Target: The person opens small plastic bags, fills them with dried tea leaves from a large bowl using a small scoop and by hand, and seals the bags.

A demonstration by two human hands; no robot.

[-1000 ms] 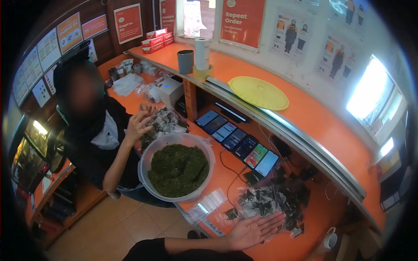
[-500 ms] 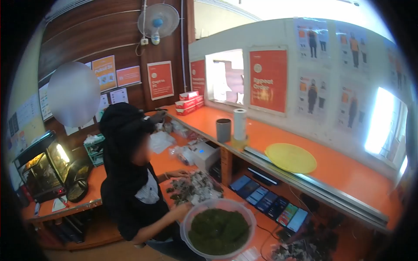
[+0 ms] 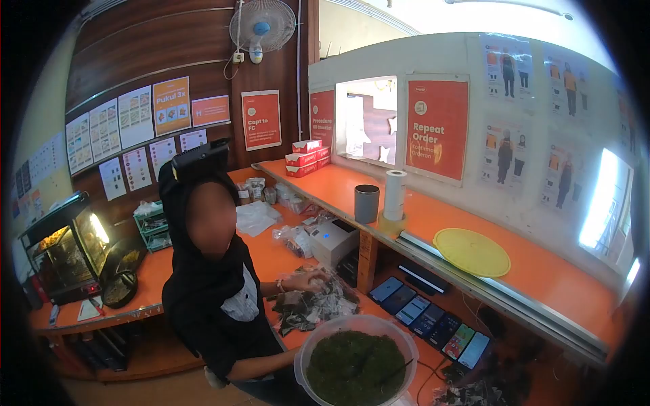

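- Both my hands are out of view, so I can't tell whether they're empty, curled or holding anything.
- At the packet work, my co-worker (image 3: 223, 304) has one hand (image 3: 313, 279) in the heap of small clear packets (image 3: 318, 308); sorting or handling them looks like the step in hand.
- Their other arm (image 3: 261, 367) reaches to the left side of the translucent plastic tub (image 3: 401, 338); I can't make out its grip.
- I judge that any move of mine at this tub calls for bringing a hand into view and keeping clear of that arm.
- The tub stands uncovered, holding a broad mass of chopped greens (image 3: 345, 362).
- The heap lies just behind the tub, its packets showing dark contents.
- More packets (image 3: 467, 394) lie right of the tub, cut off by the view's edge.
- Beyond the tub, on the raised shelf, are a yellow lid (image 3: 472, 252) and a grey cup (image 3: 366, 204), its contents hidden.
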